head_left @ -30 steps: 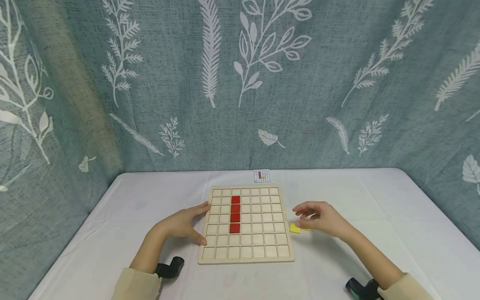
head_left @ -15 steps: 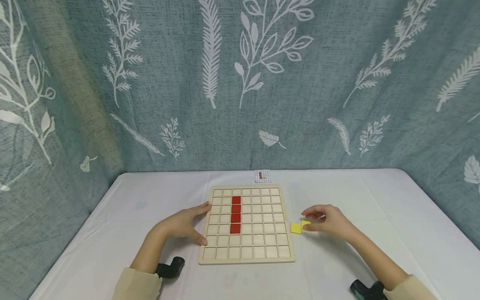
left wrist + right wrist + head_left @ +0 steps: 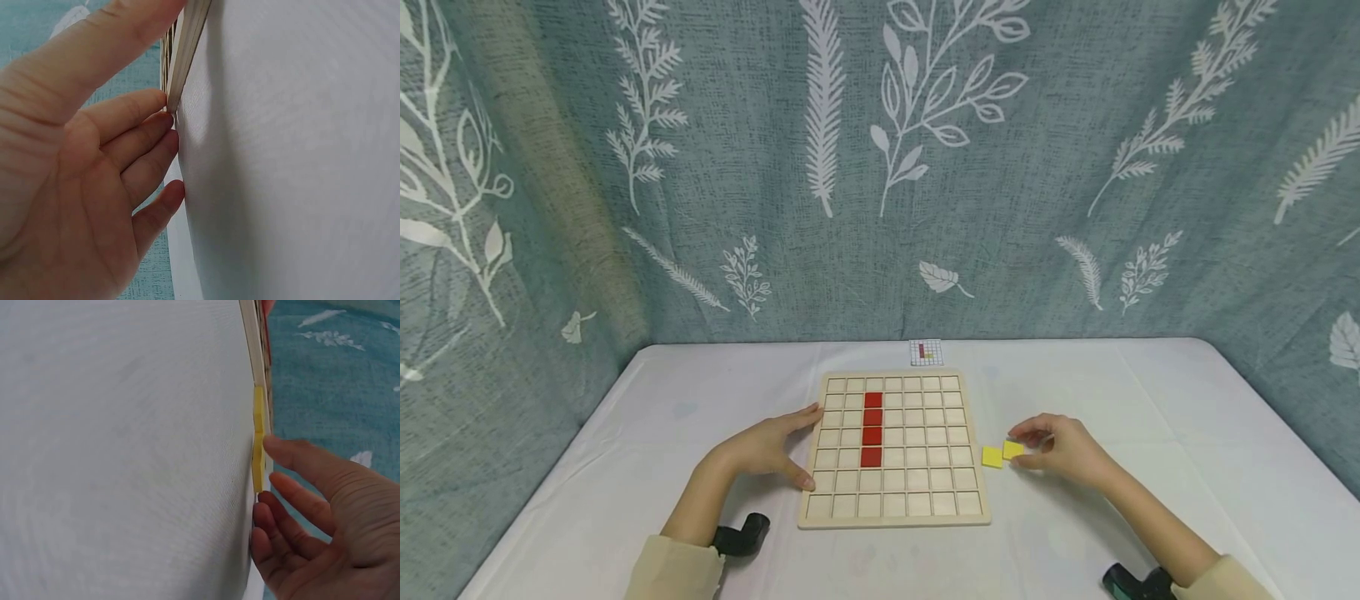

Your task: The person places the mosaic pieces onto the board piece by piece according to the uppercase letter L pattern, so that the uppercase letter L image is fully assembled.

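A pale wooden grid board lies on the table with several red square tiles in one column. My left hand rests on its left edge, thumb and fingers spread apart. In the left wrist view the fingertips of the left hand meet the board's side. To the right of the board lie two yellow square tiles, the nearer-board tile and the outer tile. My right hand is at the outer tile, thumb and index on opposite sides. In the right wrist view the thumb touches that tile.
A small printed grid card with a red and yellow pattern lies behind the board. The white cloth-covered table extends on both sides. A teal curtain hangs behind it. Black wrist devices are strapped at both wrists.
My right hand has moved right, from above the yellow tiles to the outer one, uncovering it. The left hand stays on the board's edge.
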`<state>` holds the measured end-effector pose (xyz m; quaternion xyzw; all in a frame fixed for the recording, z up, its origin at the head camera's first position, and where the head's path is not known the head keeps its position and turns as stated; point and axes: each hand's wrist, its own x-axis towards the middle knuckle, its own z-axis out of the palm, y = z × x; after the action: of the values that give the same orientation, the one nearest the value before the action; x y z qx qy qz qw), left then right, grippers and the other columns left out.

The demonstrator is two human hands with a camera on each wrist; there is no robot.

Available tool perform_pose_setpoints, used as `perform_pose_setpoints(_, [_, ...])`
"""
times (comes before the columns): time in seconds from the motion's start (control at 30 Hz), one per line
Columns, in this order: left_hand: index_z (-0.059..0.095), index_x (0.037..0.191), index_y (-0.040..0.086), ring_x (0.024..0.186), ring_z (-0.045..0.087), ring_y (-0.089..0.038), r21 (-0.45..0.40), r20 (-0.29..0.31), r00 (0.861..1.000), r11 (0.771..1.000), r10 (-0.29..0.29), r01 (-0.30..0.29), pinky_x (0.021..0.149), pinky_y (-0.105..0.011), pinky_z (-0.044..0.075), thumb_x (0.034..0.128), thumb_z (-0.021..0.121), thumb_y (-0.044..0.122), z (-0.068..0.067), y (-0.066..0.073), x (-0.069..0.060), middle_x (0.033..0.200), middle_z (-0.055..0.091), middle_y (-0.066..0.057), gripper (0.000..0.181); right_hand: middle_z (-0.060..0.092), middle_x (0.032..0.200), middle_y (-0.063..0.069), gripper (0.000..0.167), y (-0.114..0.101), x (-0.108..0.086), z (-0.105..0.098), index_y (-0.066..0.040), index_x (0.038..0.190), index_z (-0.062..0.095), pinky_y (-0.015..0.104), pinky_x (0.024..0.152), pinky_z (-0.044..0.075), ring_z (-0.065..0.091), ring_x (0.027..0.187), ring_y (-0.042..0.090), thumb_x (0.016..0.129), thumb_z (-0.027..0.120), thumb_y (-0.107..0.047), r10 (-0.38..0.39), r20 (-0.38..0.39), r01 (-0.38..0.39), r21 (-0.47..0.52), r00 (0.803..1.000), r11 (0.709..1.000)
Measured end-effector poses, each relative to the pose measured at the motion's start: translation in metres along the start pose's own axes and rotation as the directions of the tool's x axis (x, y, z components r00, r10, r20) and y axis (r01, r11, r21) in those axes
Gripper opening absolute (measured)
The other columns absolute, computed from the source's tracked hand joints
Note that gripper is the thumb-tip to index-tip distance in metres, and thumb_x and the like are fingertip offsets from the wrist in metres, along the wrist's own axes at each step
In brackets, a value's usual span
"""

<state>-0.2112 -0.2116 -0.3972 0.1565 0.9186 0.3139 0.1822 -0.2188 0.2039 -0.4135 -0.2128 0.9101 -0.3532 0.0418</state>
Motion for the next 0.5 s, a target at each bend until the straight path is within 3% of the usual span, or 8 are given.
perform_pose_setpoints(0.5, [0.034, 0.142, 0.004, 0.137, 0.020, -0.040, 0.009, -0.011, 1.000, 1.000, -0.006, 0.006, 0.108, -0.057, 0.020, 0.0556, 0.086, 0.030, 0.0017, -0.0012, -0.0004, 0.151, 0.024, -0.013, 0.104, 0.066, 0.089, 0.000, 0.026, 0.0064, -0.0001, 0.0025, -0.003, 0.097, 0.070, 0.021, 0.064, 0.050, 0.055, 0.076, 0.008, 0.072, 0.076, -0.008, -0.049, 0.002, 0.049, -0.055, 0.999, 0.997])
